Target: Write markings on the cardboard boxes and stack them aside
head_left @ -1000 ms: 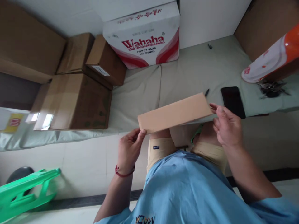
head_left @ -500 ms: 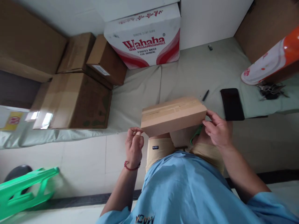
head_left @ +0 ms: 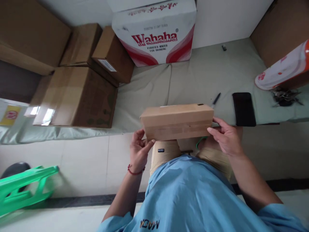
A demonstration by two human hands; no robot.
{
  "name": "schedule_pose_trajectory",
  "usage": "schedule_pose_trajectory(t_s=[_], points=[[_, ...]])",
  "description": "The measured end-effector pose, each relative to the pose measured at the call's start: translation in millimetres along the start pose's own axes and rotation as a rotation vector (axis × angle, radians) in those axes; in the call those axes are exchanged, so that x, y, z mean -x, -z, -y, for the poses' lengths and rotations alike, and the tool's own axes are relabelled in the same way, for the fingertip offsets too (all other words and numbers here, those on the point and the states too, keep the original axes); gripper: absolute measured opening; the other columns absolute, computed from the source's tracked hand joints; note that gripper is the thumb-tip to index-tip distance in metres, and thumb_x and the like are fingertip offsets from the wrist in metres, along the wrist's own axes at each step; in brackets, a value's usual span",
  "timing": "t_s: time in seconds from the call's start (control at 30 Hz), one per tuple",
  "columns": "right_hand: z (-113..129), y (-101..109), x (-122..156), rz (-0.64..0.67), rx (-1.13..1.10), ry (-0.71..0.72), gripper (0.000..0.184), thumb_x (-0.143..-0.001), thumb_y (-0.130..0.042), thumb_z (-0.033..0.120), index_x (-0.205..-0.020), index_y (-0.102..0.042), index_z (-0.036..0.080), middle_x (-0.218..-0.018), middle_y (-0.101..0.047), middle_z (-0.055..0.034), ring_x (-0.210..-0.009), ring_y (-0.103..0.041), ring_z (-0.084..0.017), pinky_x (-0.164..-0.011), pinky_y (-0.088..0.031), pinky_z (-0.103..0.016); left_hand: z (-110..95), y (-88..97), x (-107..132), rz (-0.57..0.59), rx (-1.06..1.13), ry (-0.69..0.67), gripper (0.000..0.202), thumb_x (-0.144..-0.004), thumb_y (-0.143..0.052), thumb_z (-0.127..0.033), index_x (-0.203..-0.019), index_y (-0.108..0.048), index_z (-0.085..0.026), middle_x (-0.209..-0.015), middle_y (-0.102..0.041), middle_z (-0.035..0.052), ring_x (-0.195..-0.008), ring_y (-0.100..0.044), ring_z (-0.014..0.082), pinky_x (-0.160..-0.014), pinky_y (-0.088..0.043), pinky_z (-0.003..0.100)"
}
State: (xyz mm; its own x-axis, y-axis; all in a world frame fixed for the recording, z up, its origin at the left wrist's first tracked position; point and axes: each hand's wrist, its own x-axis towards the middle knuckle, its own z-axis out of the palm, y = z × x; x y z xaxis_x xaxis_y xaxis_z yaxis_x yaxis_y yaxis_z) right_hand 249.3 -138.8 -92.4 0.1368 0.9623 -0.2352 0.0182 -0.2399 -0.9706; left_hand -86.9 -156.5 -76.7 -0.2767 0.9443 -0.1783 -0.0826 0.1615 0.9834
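Note:
I hold a long tan cardboard box over my knees, level and lengthwise across me. My left hand grips its left end, fingers curled under the lower corner. My right hand clasps the right end, thumb on top and fingers around the edge. A strip of clear tape runs along the box's front face. Its far edge reaches over the front of the cloth-covered table.
On the table lie a black pen, a black phone, keys and a white and orange container. Brown cartons and a Wahaha water box stand at left and back. A green plastic stool sits on the floor.
The box has been turned over from a flat slanted face to a level taped side and lowered toward my knees. Both hands have shifted their hold on its ends.

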Motion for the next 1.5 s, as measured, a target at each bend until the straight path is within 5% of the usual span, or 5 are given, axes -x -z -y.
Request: schedule_pose_trajectory(t_s=[0.13, 0.77, 1.0, 1.23, 1.5], points=[[-2, -1, -3, -0.080, -0.195, 0.027, 0.043, -0.071, -0.092, 0.026, -0.111, -0.077, 0.028, -0.077, -0.066, 0.0060, -0.054, -0.046, -0.006, -0.048, -0.035, -0.020, 7, 4.9, 0, -0.024, -0.022, -0.059, 0.037, -0.070, -0.092, -0.018, -0.095, -0.065, -0.021, -0.068, -0.054, -0.0092, -0.050, -0.038, 0.0028, -0.054, -0.037, 0.015], [3, -15, -4, -0.023, -0.072, 0.066, 0.033, -0.088, -0.073, 0.035, -0.121, -0.074, 0.033, -0.129, -0.073, -0.0013, -0.052, -0.045, -0.005, -0.042, -0.035, -0.022, 6, 3.1, -12, -0.069, -0.042, -0.041, 0.037, -0.091, -0.078, -0.054, -0.105, -0.072, -0.021, -0.105, -0.072, 0.0054, -0.098, -0.066, 0.0180, -0.091, -0.057, 0.030], [25, 17, -38, -0.202, 0.647, 0.209, 0.035, -0.100, -0.059, 0.038, -0.125, -0.078, 0.024, -0.084, -0.077, -0.0041, -0.066, -0.066, -0.018, -0.063, -0.052, -0.031, -15, -3.9, -12, -0.315, -0.537, -0.620, 0.028, -0.099, -0.072, -0.033, -0.124, -0.064, -0.022, -0.142, -0.065, 0.0151, -0.139, -0.061, 0.0292, -0.114, -0.052, 0.050], [64, 23, -110, 0.109, 1.648, 0.167, 0.053, -0.101, -0.045, 0.021, -0.152, -0.062, 0.021, -0.119, -0.080, -0.0191, -0.091, -0.076, -0.032, -0.068, -0.047, -0.038, -70, -77.0, -10, 0.206, -0.662, -1.022, 0.017, -0.097, -0.066, -0.010, -0.107, -0.072, -0.022, -0.121, -0.079, 0.0087, -0.126, -0.071, 0.0274, -0.110, -0.057, 0.050], [48, 27, -151, 0.318, 1.687, 0.287, 0.015, -0.088, -0.068, 0.016, -0.099, -0.077, 0.022, -0.086, -0.080, -0.0119, -0.076, -0.071, -0.026, -0.068, -0.041, -0.034, -33, -121.7, -34, 0.411, -0.973, -0.911, 0.031, -0.108, -0.058, -0.034, -0.130, -0.077, -0.025, -0.152, -0.067, 0.0156, -0.145, -0.060, 0.0350, -0.125, -0.039, 0.060]])
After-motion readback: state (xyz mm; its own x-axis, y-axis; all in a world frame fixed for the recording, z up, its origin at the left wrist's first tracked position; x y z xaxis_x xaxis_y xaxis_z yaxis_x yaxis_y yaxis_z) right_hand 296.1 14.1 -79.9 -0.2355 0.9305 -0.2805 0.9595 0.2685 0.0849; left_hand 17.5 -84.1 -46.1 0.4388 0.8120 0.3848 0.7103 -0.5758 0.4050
